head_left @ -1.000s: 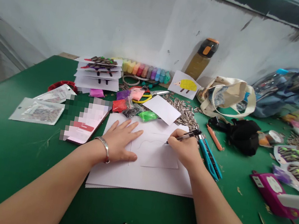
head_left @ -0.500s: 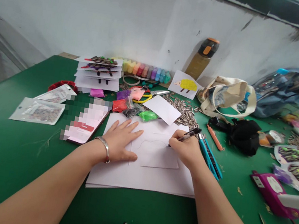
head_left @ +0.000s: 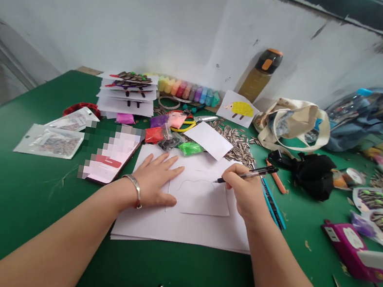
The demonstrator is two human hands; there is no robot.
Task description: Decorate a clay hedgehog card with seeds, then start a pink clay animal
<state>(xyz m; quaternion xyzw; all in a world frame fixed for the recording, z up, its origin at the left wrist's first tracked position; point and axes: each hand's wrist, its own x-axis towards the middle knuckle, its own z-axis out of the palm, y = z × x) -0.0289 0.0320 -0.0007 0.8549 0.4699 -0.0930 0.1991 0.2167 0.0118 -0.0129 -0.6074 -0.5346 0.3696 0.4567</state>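
Note:
My right hand (head_left: 245,187) is closed around a black pen (head_left: 255,172), its tip at the right end of a thin curved line on a small white paper card (head_left: 204,199). Whether the tip touches the card I cannot tell. My left hand (head_left: 155,180) lies flat with fingers spread over the card's left part. Under the card is a stack of larger white sheets (head_left: 179,233). Just beyond the hands lie another white card (head_left: 209,139) and small bags of red clay (head_left: 154,135) and green clay (head_left: 190,149).
Left of the sheets is a phone (head_left: 114,159), partly pixelated. Behind are scissors (head_left: 190,126), sunflower seeds (head_left: 238,144) and a hedgehog picture (head_left: 237,109). Blue cutters (head_left: 273,205) lie by my right forearm. A bottle (head_left: 261,74) leans on the wall; a purple glue gun (head_left: 351,248) sits right.
My right hand has shifted slightly right, and the pen has tilted flatter, so its tip now shows. The curved line is a little more visible. My left hand stays in place.

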